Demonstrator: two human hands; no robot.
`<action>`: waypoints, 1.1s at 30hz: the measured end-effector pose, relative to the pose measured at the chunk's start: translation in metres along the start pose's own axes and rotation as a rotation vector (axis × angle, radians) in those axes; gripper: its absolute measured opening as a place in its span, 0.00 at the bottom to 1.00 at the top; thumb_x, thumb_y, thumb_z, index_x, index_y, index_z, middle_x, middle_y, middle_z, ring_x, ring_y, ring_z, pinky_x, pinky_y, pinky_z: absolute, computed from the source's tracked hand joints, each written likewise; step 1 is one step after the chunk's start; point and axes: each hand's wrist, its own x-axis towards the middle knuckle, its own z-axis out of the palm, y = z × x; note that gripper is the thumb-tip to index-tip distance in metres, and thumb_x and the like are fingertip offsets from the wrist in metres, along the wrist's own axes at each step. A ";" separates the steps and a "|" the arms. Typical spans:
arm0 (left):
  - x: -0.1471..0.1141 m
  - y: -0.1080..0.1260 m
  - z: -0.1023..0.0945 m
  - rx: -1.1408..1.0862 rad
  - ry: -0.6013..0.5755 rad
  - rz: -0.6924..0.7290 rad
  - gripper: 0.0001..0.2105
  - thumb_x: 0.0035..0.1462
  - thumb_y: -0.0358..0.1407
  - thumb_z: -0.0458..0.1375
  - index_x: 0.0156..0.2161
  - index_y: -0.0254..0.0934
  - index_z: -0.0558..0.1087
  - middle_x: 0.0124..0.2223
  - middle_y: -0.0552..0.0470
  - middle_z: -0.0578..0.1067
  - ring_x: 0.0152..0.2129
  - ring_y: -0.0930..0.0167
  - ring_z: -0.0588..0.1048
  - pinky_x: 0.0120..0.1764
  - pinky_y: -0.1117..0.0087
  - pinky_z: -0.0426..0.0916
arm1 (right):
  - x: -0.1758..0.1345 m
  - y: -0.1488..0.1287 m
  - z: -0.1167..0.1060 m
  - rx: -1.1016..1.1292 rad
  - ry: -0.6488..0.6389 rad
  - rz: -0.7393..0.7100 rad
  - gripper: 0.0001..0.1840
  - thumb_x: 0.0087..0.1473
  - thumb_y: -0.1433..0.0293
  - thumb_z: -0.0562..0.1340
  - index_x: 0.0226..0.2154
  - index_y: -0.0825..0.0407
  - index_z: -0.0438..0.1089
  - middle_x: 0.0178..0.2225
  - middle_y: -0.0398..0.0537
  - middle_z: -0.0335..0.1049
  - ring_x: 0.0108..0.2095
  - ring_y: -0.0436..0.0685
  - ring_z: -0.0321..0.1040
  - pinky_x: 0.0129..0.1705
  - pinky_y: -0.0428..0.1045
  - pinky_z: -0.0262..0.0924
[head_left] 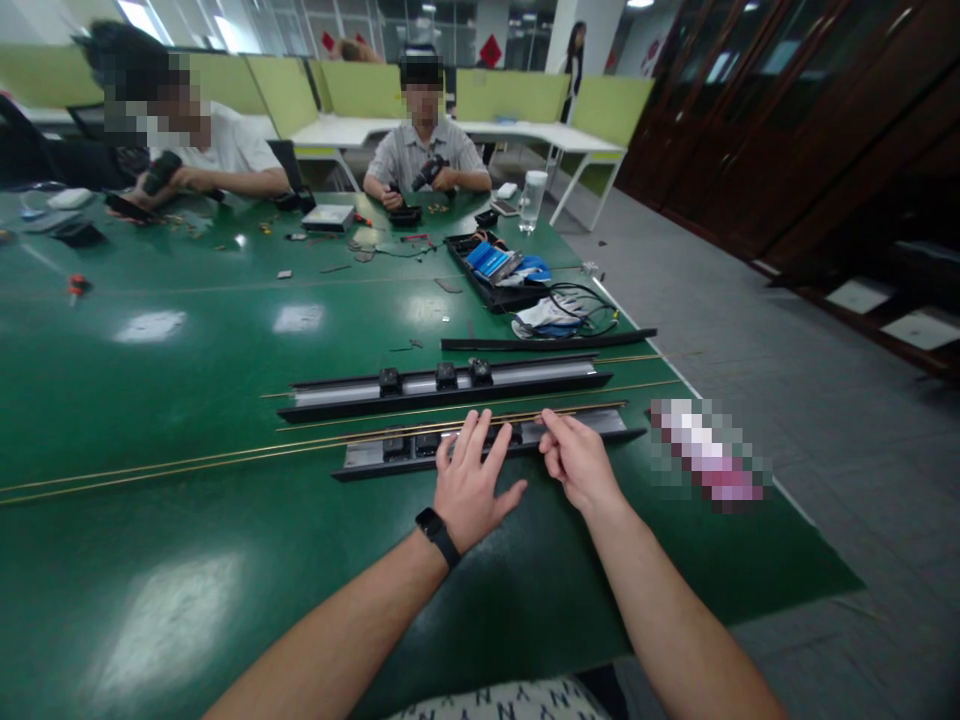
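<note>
The green desk [300,530] spreads widest, out toward 9 o'clock from the hands. On it, just at the fingertips toward 12 o'clock, sits the near channel [412,466], a long dark-lipped trough with a silvery floor. The far channel [450,396], much alike, lies beyond at 11 o'clock, with a narrow black strip [547,341] past it toward 12.

The left hand [474,485] is spread wide, palm down, fingers over the trough; whether it presses cannot be told. The right hand [581,460], toward 3 o'clock of it, is half curled, index finger at the rods; whether it pinches them is unclear.

Smaller still, dark blocks [427,442] sit inside the near channel. Slimmest are two brass-coloured rods [240,455], lying across that channel and running out toward 9 o'clock. They should prove light, springy and smooth, easily bent or rolled: best pinched near the channel, with a second hold farther along. The trough looks stiff; take it by both ends.
</note>
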 end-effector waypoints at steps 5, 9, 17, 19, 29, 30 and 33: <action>0.000 0.000 0.000 0.003 0.000 -0.006 0.34 0.59 0.52 0.57 0.67 0.43 0.59 0.72 0.42 0.52 0.69 0.56 0.52 0.62 0.50 0.51 | 0.003 0.003 -0.004 0.051 -0.030 -0.009 0.21 0.48 0.54 0.71 0.33 0.56 0.72 0.17 0.39 0.66 0.08 0.43 0.53 0.08 0.40 0.36; -0.001 0.000 0.000 0.004 0.000 -0.004 0.34 0.59 0.51 0.57 0.67 0.43 0.59 0.72 0.41 0.53 0.68 0.56 0.52 0.62 0.50 0.51 | 0.004 0.005 -0.005 0.097 -0.009 -0.025 0.20 0.48 0.55 0.71 0.32 0.55 0.71 0.17 0.38 0.65 0.08 0.43 0.52 0.08 0.40 0.37; 0.000 0.000 -0.001 0.006 -0.005 -0.002 0.34 0.59 0.52 0.57 0.67 0.42 0.60 0.71 0.42 0.54 0.68 0.56 0.52 0.62 0.51 0.51 | 0.003 0.004 -0.003 0.060 -0.010 -0.017 0.21 0.50 0.54 0.70 0.33 0.55 0.71 0.17 0.38 0.66 0.08 0.43 0.53 0.08 0.40 0.37; 0.000 0.000 -0.001 0.012 -0.010 -0.002 0.34 0.59 0.52 0.57 0.67 0.43 0.60 0.72 0.42 0.53 0.69 0.57 0.51 0.62 0.51 0.51 | 0.002 0.003 -0.002 0.021 -0.013 -0.010 0.22 0.50 0.53 0.69 0.33 0.55 0.71 0.17 0.39 0.67 0.08 0.43 0.53 0.08 0.40 0.36; 0.000 0.000 0.000 0.006 -0.005 -0.001 0.34 0.59 0.52 0.57 0.67 0.42 0.59 0.72 0.42 0.52 0.69 0.57 0.51 0.62 0.51 0.51 | 0.001 0.000 -0.003 0.021 -0.031 0.005 0.23 0.47 0.53 0.71 0.33 0.56 0.72 0.17 0.39 0.66 0.08 0.43 0.52 0.08 0.40 0.36; 0.000 0.000 0.000 0.005 -0.004 0.000 0.34 0.59 0.52 0.57 0.67 0.42 0.59 0.72 0.42 0.52 0.69 0.57 0.52 0.62 0.51 0.51 | 0.001 0.000 -0.003 0.036 -0.025 0.004 0.22 0.47 0.54 0.71 0.32 0.56 0.72 0.17 0.39 0.66 0.08 0.43 0.52 0.08 0.40 0.36; 0.000 0.001 -0.001 0.004 -0.005 0.000 0.34 0.59 0.51 0.57 0.67 0.42 0.59 0.72 0.42 0.53 0.69 0.57 0.51 0.62 0.51 0.51 | 0.002 0.001 -0.002 0.072 -0.010 -0.003 0.20 0.47 0.55 0.71 0.32 0.55 0.72 0.16 0.38 0.65 0.08 0.43 0.51 0.08 0.40 0.36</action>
